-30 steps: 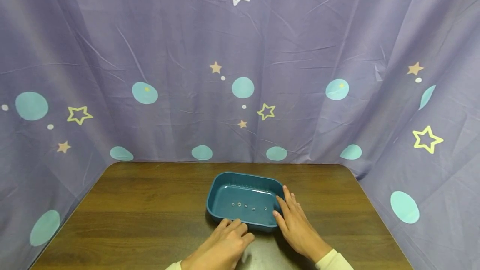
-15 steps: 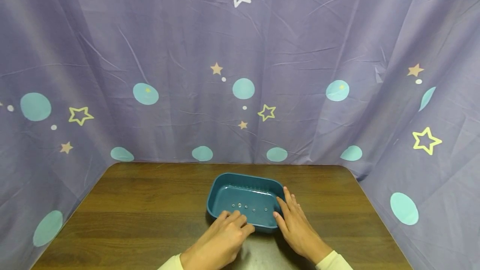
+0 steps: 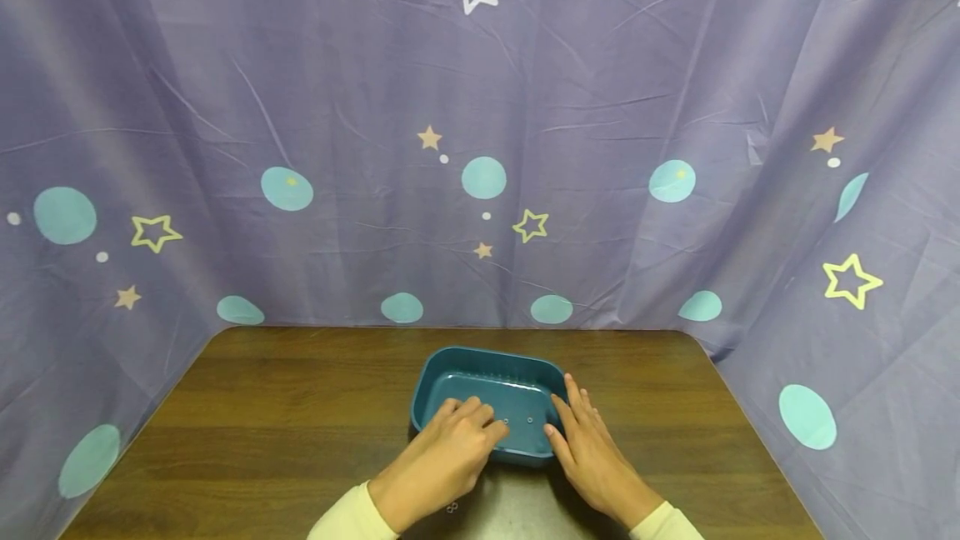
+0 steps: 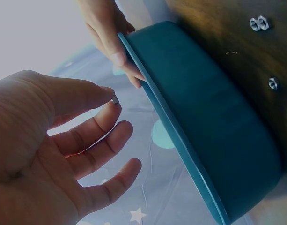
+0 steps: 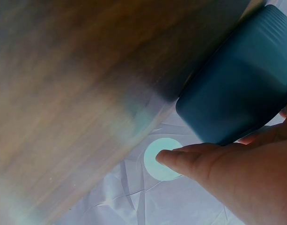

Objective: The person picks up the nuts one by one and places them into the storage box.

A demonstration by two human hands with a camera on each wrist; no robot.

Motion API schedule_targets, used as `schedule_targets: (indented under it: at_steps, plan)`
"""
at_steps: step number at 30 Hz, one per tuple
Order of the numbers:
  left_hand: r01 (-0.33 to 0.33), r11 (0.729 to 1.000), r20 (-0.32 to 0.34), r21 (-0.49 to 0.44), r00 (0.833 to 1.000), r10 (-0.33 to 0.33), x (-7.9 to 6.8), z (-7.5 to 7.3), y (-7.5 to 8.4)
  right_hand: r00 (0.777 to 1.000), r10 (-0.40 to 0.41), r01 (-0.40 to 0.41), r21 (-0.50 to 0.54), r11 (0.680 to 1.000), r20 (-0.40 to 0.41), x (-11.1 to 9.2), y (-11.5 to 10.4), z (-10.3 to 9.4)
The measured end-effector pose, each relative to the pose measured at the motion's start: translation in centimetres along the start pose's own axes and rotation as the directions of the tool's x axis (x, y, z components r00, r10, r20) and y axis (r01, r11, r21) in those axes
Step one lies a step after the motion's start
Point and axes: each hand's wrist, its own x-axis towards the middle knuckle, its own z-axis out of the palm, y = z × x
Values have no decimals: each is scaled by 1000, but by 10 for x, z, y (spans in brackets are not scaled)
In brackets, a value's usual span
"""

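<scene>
My left hand [image 3: 448, 455] is raised over the near rim of the teal tray [image 3: 517, 455]. Its thumb and index finger pinch a small metal nut [image 4: 115, 100], while the other fingers are spread and loosely bent. Two nuts [image 3: 530, 420] show on the tray floor; the left hand covers part of that floor. On the table by my left wrist lie more hex nuts [image 4: 262, 22], with a single nut [image 4: 273, 84] apart from a touching pair. My right hand [image 3: 596, 457] rests with mostly straight fingers across the tray's right rim.
A brown wooden table [image 3: 300, 423] carries the tray. Behind it and along both sides hangs a purple curtain [image 3: 360, 232] with stars and teal dots.
My left hand has moved forward and up from the tray's near edge to above its floor, covering several nuts there. Nuts on the table have come into view. The right hand stays put.
</scene>
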Motion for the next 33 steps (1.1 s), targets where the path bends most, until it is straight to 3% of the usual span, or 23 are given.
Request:
schedule_targets:
  at_steps: [12,33]
  plan:
    - [31,999,34,-36,999,-30,10,14,-12,1000,10,-10,6,1000,-6,-1,0,1]
    - [115,990,144,-86,984,-102,25,66,-48,1000,-3,3,-28,1000,-19,2,1,1]
